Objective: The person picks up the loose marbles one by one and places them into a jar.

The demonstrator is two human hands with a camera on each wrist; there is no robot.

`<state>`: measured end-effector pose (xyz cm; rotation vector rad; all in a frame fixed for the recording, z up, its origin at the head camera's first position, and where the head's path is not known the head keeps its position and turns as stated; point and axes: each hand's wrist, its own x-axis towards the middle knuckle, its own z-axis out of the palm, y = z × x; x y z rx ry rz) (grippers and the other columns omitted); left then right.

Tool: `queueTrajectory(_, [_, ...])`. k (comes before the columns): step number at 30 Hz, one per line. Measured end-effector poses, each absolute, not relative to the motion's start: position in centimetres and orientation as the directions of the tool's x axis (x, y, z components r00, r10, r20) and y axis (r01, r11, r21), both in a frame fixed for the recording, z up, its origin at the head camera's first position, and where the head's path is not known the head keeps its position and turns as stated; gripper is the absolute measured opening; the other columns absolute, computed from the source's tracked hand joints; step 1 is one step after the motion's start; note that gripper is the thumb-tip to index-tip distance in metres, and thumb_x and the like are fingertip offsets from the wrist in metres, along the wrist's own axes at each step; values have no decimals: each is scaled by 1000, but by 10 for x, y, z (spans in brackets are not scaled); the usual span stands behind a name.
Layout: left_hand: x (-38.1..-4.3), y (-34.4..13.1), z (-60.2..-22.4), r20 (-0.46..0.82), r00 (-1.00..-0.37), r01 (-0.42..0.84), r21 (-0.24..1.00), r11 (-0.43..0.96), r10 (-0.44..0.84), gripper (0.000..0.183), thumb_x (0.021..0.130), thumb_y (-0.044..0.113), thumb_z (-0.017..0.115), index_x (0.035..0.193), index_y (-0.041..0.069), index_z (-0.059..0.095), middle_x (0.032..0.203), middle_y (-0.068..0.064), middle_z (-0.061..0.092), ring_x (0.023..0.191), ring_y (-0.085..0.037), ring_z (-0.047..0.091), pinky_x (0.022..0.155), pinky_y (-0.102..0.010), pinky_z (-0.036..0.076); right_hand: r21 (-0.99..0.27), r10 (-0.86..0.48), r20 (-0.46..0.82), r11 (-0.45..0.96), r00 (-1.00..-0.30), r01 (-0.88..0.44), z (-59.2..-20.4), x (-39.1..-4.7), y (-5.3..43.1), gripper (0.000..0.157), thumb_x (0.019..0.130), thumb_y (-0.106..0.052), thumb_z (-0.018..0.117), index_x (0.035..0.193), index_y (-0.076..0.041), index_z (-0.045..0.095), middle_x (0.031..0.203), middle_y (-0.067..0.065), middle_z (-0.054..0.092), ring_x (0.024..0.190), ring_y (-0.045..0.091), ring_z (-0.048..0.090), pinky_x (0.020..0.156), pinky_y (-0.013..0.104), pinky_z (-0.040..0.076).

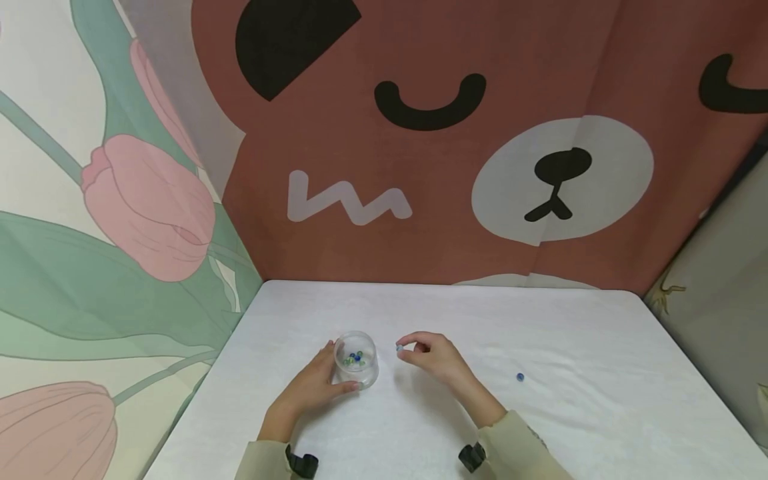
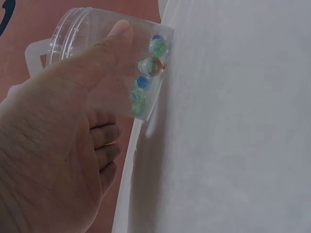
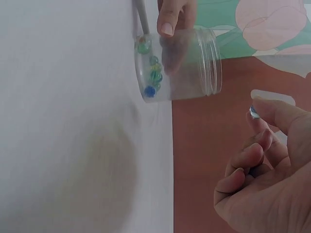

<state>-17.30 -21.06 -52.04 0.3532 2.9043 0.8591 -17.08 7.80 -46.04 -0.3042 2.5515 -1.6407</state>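
A clear plastic jar (image 1: 372, 377) with a threaded, lidless mouth stands upright on the white table. Several glass marbles (image 3: 150, 91), green, blue and one with orange, lie on its bottom. My left hand (image 1: 313, 383) grips the jar from the left, its thumb along the near side and fingers behind. To the right of the jar, my right hand (image 1: 437, 357) pinches a light blue marble (image 3: 254, 112) between thumb and index finger, raised above the tabletop. The other right fingers curl inward. A dark blue marble (image 1: 520, 377) lies on the table, right of the right hand.
A white cloth (image 1: 576, 413) with slight wrinkles covers the table. Behind it hangs a brown curtain (image 1: 336, 253) with a bear design, and a tulip-patterned curtain (image 1: 144, 213) borders the left side. Dark wrist cameras (image 1: 472, 457) sit at both sleeves.
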Motion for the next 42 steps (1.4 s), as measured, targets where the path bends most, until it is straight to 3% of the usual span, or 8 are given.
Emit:
queueTrajectory(9, [-175,-211,-522,-38,-970,180,557,810,242,111,78,71,73,161,13,27,165,-19,25,152,-39,25,119,-62,27,-906,-257,60,391,-965,-161,-460,-177,53,19,87,-21,79,105,-13,79,62,-6,47,58,11,42,52,22,33])
queueTrajectory(32, [-174,-213,-522,-55,-966,181,559,809,254,112,79,72,71,161,11,26,166,-19,22,152,-37,25,119,-61,28,-926,-285,50,347,-957,-152,-471,-187,18,22,87,-22,78,107,-11,78,65,-6,49,59,9,42,53,21,34])
queueTrajectory(42, [-172,-214,-520,-35,-962,204,565,800,270,108,82,68,71,161,9,26,166,-21,23,152,-38,24,119,-61,28,-924,-290,6,365,-957,-116,-473,-190,12,29,89,-22,78,116,-14,76,69,-6,50,61,9,43,53,21,34])
